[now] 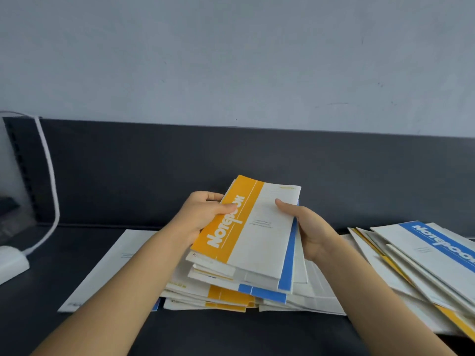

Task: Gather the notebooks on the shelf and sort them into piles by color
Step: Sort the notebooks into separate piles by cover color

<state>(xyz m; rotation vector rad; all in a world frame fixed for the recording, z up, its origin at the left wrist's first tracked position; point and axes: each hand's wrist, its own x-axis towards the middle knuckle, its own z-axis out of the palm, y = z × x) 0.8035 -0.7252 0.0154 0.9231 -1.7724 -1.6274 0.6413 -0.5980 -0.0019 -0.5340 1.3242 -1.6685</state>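
Observation:
Both my hands hold a bundle of several notebooks (pixel 259 242) above the dark shelf. The top one (pixel 239 219) is white with a yellow band reading "Notebook"; a blue-edged one shows beneath it. My left hand (pixel 203 214) grips the bundle's left edge, thumb lying on the yellow band. My right hand (pixel 308 227) grips the right edge, thumb on the white cover. Under the bundle lies a loose heap of yellow and blue notebooks (pixel 231 299). A second heap (pixel 426 268), topped by a blue-banded notebook, lies at the right.
A white sheet or notebook (pixel 108 265) lies flat on the dark shelf (pixel 257 335) to the left of the heap. A white cable (pixel 51 186) and a white block (pixel 10 265) are at the far left. A dark back panel and pale wall rise behind.

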